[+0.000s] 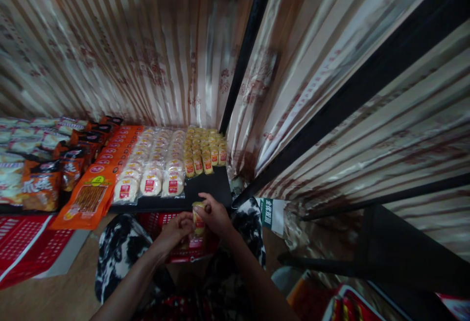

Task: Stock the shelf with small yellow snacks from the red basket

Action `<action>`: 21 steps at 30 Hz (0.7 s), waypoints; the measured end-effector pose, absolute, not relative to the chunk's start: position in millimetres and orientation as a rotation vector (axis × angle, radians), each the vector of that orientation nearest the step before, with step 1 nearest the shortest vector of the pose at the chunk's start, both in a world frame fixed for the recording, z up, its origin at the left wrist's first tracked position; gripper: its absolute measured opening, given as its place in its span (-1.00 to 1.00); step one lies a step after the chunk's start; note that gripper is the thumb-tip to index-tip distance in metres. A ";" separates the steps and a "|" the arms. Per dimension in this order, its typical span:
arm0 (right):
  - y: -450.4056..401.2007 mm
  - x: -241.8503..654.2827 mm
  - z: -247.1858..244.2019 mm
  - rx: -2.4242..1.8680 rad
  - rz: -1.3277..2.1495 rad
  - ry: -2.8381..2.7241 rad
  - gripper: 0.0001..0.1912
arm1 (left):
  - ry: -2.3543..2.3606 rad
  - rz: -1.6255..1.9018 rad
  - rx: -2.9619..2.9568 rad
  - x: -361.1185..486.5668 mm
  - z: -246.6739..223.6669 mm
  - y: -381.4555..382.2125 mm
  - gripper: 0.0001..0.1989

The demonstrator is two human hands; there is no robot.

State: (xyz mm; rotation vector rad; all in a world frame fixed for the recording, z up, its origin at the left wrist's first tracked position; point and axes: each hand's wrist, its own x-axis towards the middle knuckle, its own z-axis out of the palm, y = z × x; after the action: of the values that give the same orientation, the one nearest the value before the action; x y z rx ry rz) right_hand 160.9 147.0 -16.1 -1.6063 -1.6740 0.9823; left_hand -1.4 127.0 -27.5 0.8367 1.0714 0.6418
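My right hand [216, 216] is closed on a small yellow snack packet [199, 218] with a red label, held upright over the red basket [172, 217] between my knees. At the packet's left side is my left hand [178, 230], its fingers curled; whether they grip anything is hard to make out. Beyond my hands, similar yellow packets [205, 152] stand in rows at the right end of a black shelf [205, 188]. Left of them lie rows of round white cakes [151, 180] in clear wrap.
Orange stick-snack bags [90, 196] and other bags [42, 184] fill the shelf's left part. Another red basket [33, 245] sits at lower left. Black frame bars [249, 47] and plastic sheeting [165, 42] rise behind. A black panel [411, 247] is at right.
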 end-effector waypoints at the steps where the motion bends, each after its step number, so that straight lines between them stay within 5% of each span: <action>1: 148.0 160.0 -17.6 -1.616 0.964 -1.665 -0.56 | 1.086 0.658 0.844 1.4 -26.7 129.6 -0.66; 12: 151.5 159.4 -31.3 -1.607 0.686 -1.393 -0.47 | 1.234 0.993 0.990 39.9 -26.0 179.3 -0.82; 21: 166.4 161.3 -58.8 -1.513 0.386 -1.355 -0.56 | 1.486 0.892 1.386 79.7 -37.6 221.7 -0.83</action>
State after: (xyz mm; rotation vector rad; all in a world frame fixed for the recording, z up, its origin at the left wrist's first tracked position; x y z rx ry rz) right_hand 161.3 166.4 -58.8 -1.5131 -1.3550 0.3859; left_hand 79.7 221.7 -37.6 1.3862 1.4861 0.8923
